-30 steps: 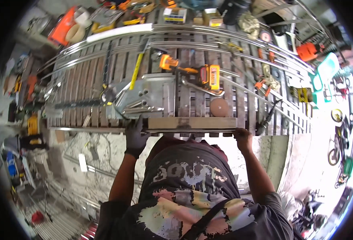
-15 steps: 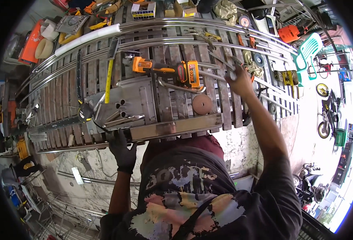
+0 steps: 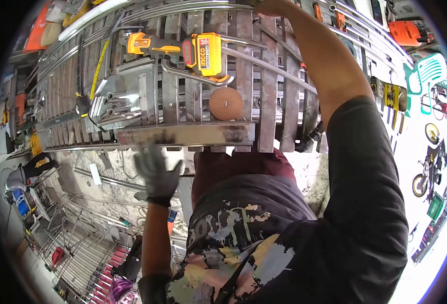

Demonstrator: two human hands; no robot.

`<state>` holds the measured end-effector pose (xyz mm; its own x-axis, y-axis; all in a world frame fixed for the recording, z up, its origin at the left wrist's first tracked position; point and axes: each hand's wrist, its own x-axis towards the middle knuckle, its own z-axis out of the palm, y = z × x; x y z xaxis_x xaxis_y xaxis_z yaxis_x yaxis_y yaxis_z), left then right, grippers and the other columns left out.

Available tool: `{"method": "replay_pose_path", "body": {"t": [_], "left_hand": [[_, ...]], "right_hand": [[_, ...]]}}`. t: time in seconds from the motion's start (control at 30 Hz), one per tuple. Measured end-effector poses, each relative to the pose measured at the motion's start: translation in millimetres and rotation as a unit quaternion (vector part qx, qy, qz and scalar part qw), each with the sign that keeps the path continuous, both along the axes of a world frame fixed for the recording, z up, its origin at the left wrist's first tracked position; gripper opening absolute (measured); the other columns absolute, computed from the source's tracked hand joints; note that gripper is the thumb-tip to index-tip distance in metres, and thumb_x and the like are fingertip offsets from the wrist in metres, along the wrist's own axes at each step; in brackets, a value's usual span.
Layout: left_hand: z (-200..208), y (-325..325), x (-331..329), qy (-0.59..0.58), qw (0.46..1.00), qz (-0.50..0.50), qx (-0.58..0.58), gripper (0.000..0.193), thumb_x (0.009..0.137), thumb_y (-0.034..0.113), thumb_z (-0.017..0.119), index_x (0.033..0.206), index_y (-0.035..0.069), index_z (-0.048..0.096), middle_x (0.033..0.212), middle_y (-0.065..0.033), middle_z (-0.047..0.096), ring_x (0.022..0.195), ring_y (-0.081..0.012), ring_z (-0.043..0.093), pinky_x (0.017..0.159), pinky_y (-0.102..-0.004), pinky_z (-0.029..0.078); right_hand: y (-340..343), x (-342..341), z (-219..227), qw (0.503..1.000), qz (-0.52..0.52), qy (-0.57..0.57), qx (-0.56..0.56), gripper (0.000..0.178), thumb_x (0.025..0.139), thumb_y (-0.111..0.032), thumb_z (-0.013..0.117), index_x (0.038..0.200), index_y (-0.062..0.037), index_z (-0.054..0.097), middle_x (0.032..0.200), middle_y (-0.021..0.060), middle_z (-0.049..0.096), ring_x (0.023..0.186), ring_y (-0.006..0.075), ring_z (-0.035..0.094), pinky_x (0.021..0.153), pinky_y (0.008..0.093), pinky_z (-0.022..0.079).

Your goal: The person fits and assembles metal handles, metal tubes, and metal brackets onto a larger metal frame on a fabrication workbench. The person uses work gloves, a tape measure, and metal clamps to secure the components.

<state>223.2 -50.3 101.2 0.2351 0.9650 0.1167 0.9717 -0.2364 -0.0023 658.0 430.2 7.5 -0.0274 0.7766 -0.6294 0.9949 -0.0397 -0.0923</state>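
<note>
My left hand (image 3: 157, 173), in a dark glove, is just off the front edge of the slatted metal bench (image 3: 284, 109). Its fingers are spread and a little blurred, with nothing in them. Beside it lies a rectangular metal tube (image 3: 188, 134) along the bench edge. My bare right hand (image 3: 270, 7) reaches across to the far side, by the long shiny pipes (image 3: 183, 10); the top of the picture cuts off its fingers. Between the hands lie a round brown abrasive disc (image 3: 226, 104), an orange and black cordless power tool (image 3: 203, 54) and a bent steel tube (image 3: 198, 76).
Left on the bench are a metal plate (image 3: 148, 91) with short tube pieces, a yellow tape measure (image 3: 99, 68) and a black square (image 3: 80, 66). A yellow-black battery-like block (image 3: 391, 96) sits at right. Beyond it stand a green plastic chair (image 3: 428, 76) and a motorcycle (image 3: 433, 162).
My right hand has reached farther away, up to the picture's top edge. My left hand has come off the metal tube and bench edge, fingers spread. The view has shifted.
</note>
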Motion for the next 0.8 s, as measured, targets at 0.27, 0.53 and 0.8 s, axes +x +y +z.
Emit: {"method": "replay_pose_path", "body": {"t": [0.27,0.53,0.8], "left_hand": [[18.6,35.2,90.8,0.006,0.985,-0.102,-0.139,0.108,0.072,0.054,0.082,0.159,0.009,0.037,0.16,-0.0117,0.038,0.153,-0.0354,0.025,0.122,-0.0591,0.02],[24.2,73.9,135.6,-0.001,0.966,-0.229,-0.12,0.106,0.066,0.052,0.088,0.151,0.006,0.042,0.141,-0.0169,0.048,0.141,-0.0356,0.036,0.122,-0.0549,0.019],[31.1,83.6,190.5,0.045,0.95,-0.262,-0.165,0.113,0.058,0.063,0.087,0.146,0.004,0.048,0.13,-0.016,0.056,0.131,-0.0355,0.049,0.119,-0.0515,0.025]], "right_hand": [[-95.3,15.1,42.1,0.843,-0.118,0.516,0.096,0.028,0.088,-0.03,0.071,0.093,-0.0028,0.077,0.098,0.0155,0.076,0.101,0.032,0.071,0.085,0.0401,0.055],[-405.9,88.1,151.5,0.911,-0.091,0.33,0.23,0.069,0.08,-0.027,0.077,0.133,0.0046,0.045,0.122,0.0273,0.054,0.117,0.044,0.055,0.102,0.049,0.048],[-540.8,30.5,114.1,0.96,-0.109,0.168,0.195,0.067,0.082,-0.028,0.072,0.133,0.0087,0.049,0.125,0.0263,0.051,0.121,0.0417,0.051,0.103,0.0514,0.041]]}}
